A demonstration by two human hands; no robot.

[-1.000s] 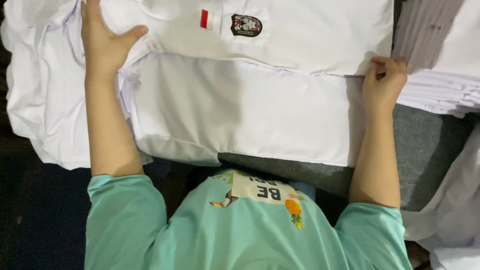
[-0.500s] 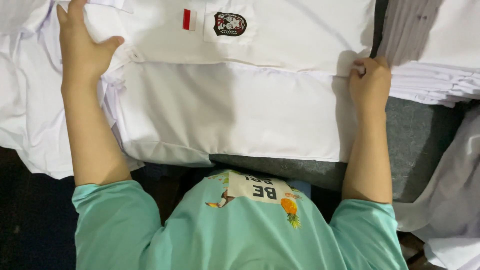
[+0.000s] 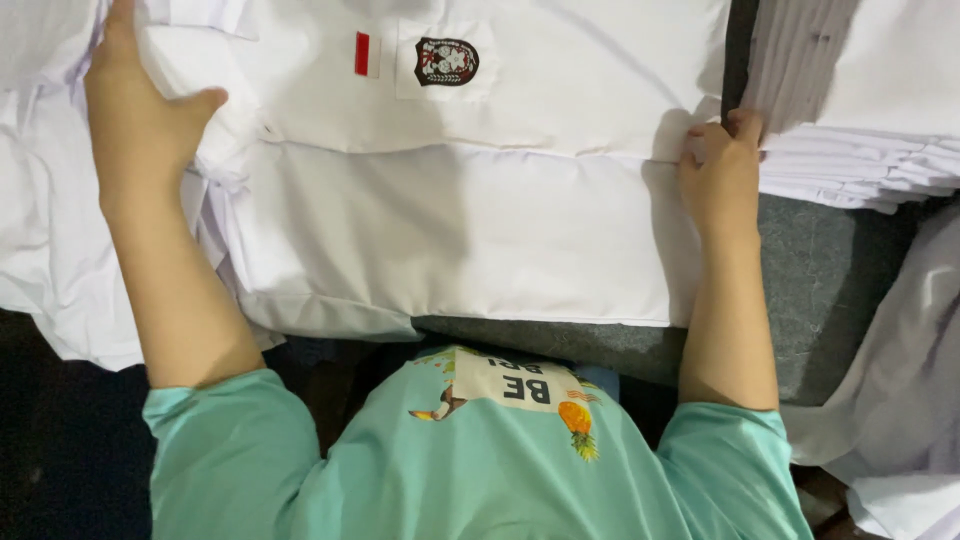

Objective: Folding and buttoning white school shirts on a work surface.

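A white folded shirt (image 3: 450, 230) lies in front of me on a grey padded surface (image 3: 830, 280). It has a chest pocket with a dark round badge (image 3: 446, 61) and a small red and white patch (image 3: 366, 54). My left hand (image 3: 135, 115) lies flat on the shirt's left side, fingers spread over the sleeve fold. My right hand (image 3: 722, 170) pinches the shirt's right edge where the lower part is folded up.
A stack of folded white garments (image 3: 860, 120) stands at the right. Loose white cloth (image 3: 45, 230) lies to the left, and more white fabric (image 3: 900, 420) hangs at the lower right. My teal shirt (image 3: 470, 470) fills the bottom.
Both hands have stayed on the shirt's sides. The view has shifted slightly, so the shirt and hands sit a little further left in the picture.
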